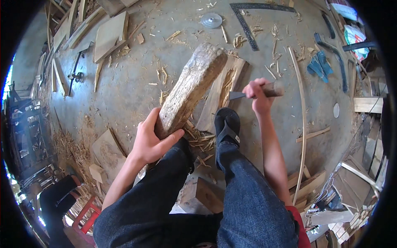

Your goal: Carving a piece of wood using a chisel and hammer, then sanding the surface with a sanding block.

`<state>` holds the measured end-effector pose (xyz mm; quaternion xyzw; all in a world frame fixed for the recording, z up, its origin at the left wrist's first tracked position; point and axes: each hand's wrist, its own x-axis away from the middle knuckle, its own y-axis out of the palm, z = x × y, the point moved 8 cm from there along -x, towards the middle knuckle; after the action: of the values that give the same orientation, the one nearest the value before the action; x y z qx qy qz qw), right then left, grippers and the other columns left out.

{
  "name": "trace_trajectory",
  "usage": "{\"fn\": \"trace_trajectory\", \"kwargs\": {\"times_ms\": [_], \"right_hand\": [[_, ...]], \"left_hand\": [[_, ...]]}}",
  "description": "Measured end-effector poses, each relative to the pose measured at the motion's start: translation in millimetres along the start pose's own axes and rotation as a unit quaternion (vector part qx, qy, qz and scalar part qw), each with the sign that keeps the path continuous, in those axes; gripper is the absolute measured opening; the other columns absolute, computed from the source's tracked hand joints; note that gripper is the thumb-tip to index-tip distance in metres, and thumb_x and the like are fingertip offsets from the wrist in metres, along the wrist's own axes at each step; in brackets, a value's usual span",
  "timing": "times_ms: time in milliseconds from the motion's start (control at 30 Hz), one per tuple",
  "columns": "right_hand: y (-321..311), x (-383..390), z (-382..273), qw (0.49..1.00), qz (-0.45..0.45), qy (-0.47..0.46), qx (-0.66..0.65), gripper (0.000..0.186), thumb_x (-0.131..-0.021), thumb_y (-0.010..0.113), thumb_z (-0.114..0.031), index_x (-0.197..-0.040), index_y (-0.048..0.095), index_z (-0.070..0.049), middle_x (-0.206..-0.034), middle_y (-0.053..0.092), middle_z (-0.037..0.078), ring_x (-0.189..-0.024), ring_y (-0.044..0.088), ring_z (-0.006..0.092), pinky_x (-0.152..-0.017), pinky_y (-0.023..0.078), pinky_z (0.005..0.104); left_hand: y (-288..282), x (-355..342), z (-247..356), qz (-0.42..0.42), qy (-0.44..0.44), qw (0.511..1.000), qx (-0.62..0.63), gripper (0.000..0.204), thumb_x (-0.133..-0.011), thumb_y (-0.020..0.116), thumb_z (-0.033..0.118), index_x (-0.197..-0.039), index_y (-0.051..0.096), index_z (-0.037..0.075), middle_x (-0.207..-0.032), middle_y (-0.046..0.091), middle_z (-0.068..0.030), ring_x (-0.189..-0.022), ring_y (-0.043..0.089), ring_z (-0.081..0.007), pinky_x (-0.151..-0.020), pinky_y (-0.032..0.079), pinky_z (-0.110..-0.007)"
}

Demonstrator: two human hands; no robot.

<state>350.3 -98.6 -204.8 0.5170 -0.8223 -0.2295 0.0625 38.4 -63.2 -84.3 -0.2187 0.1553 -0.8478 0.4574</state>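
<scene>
The left hand [151, 136] is clamped round the near end of a rough block [192, 87], thumb on one side and fingers on the other; the block slants up and away to the right, covering part of a board [211, 105] behind it. That board lies on the floor [281, 128] just beyond the feet, a splintered groove running along it. The right hand [259, 97] is closed round the wooden handle of a chisel [237, 95], a little blurred, with the blade pointing left at the groove; whether its tip touches the wood, I cannot tell. Just below, a foot in a black sandal [227, 124] is close against the board's near end, with shavings [200, 142] heaped to its left. Farther off on the floor are a dark metal square [245, 28], a round disc [211, 20] and, to the right, a blue cloth [319, 67]. A long thin strip [304, 120] lies right of the right forearm, and a clamp [75, 76] is off to the left.
</scene>
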Motion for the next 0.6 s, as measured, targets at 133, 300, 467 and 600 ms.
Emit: {"fn": "trace_trajectory", "kwargs": {"times_ms": [133,300,467,600], "right_hand": [[-10,-22,-21,0.991,0.128,-0.042,0.006,0.024,-0.09,0.062,0.002,-0.074,0.047,-0.009,-0.057,0.045,-0.001,-0.047,0.043,0.0103,-0.053,0.043,0.0325],[-5,-26,-16,0.989,0.129,-0.061,0.02,0.025,-0.089,0.065,0.002,-0.073,0.05,-0.008,-0.056,0.048,-0.001,-0.047,0.047,0.0083,-0.051,0.044,0.0294],[-6,-21,-3,0.992,0.107,-0.06,0.017,0.025,-0.089,0.067,0.002,-0.072,0.051,-0.008,-0.056,0.05,-0.002,-0.048,0.048,0.008,-0.05,0.044,0.028],[-2,-20,-3,0.991,0.088,-0.085,0.062,0.024,-0.089,0.067,0.002,-0.072,0.052,-0.007,-0.057,0.051,-0.002,-0.05,0.05,0.0079,-0.052,0.046,0.0272]], "left_hand": [[6,3,7,-0.042,-0.043,0.998,-0.009,0.055,-0.077,0.081,0.018,-0.118,0.053,-0.006,-0.089,0.065,-0.01,-0.085,0.058,-0.0114,-0.077,0.048,-0.028],[8,2,7,-0.038,-0.038,0.998,-0.027,0.055,-0.077,0.081,0.017,-0.118,0.054,-0.006,-0.089,0.066,-0.0117,-0.085,0.059,-0.0121,-0.077,0.049,-0.029],[10,3,5,-0.046,-0.036,0.998,-0.029,0.055,-0.077,0.08,0.018,-0.12,0.054,-0.005,-0.09,0.067,-0.0137,-0.086,0.062,-0.0136,-0.079,0.05,-0.031],[12,4,5,-0.064,-0.047,0.995,-0.06,0.058,-0.079,0.079,0.024,-0.123,0.053,-0.004,-0.093,0.068,-0.0205,-0.088,0.068,-0.027,-0.079,0.052,-0.036]]}}
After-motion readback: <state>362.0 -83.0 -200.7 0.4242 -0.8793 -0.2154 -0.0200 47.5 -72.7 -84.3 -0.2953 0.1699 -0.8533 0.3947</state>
